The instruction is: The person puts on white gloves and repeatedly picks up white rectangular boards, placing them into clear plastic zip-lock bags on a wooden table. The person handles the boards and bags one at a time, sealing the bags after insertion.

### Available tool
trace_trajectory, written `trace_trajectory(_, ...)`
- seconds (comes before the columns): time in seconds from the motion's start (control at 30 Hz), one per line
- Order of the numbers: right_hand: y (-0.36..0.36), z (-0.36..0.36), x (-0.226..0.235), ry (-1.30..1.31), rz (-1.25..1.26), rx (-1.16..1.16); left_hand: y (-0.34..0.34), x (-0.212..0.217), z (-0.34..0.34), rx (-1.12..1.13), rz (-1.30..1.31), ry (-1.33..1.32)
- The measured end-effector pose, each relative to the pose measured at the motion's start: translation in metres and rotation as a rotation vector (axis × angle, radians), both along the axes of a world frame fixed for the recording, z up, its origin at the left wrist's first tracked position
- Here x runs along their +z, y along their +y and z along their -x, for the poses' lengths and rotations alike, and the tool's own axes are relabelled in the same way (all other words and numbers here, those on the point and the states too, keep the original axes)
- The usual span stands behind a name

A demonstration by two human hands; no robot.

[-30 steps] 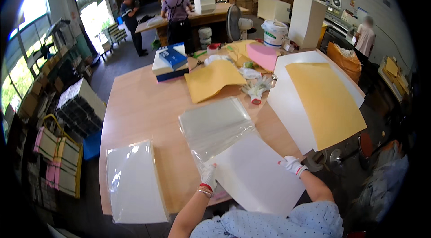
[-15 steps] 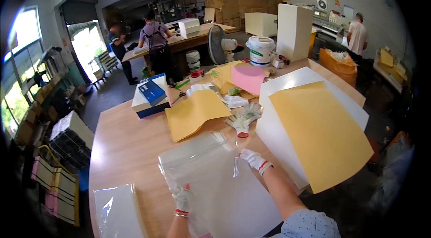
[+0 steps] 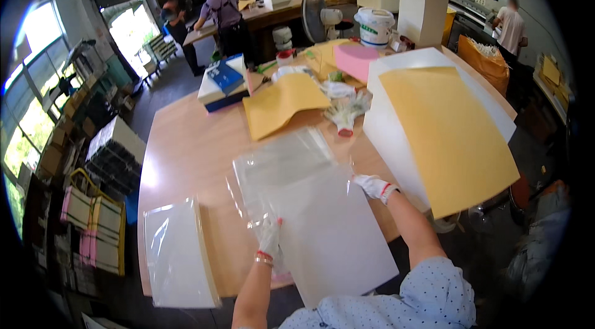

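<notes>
My left hand [image 3: 269,236], in a white glove with a red cuff, closes on the left edge of a clear plastic bag [image 3: 248,205]. My right hand [image 3: 375,187], also gloved, pinches the bag's upper right corner. A large white sheet or stack of paper [image 3: 334,236] lies between my hands, its near end close to my body. The film overlaps its far part; how far the paper sits inside the bag I cannot tell. Just beyond lies a pile of flat clear bags [image 3: 285,158]. A white stack wrapped in clear film [image 3: 176,254] rests at the table's near left.
Yellow paper sheets [image 3: 449,137] top a white stack on the right. Farther back are a yellow folder-like sheet [image 3: 285,102], spare gloves [image 3: 347,112], a blue-topped box [image 3: 224,84], pink paper [image 3: 356,62], a white bucket [image 3: 375,26] and a fan [image 3: 314,16]. Several people work behind.
The view has tilted downward, showing more of the near table edge. Both hands have drawn the bag and paper slightly toward me, and the bag pile beyond shows more.
</notes>
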State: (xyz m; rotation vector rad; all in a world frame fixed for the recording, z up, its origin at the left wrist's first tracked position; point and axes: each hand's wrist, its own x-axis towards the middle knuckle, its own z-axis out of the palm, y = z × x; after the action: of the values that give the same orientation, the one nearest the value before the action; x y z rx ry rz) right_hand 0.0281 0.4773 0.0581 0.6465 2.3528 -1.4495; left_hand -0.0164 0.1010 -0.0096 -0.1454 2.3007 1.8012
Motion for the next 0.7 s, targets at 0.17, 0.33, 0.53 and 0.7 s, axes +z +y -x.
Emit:
trace_trajectory(0.17, -0.040, -0.048, 0.016, 0.011, -0.170, -0.046, -0.010, 0.050, -0.024, -0.022, -0.259, -0.278)
trace_trajectory(0.33, -0.052, -0.100, 0.000, -0.018, -0.299, 0.097, -0.040, 0.027, -0.060, -0.133, -0.256, -0.157)
trace_trajectory(0.53, -0.046, -0.125, -0.049, -0.023, -0.334, 0.228, -0.053, 0.060, -0.095, -0.103, -0.176, -0.497)
trace_trajectory(0.7, -0.052, -0.138, -0.034, -0.045, -0.310, 0.271, -0.057, 0.035, -0.105, -0.174, 0.114, -0.269)
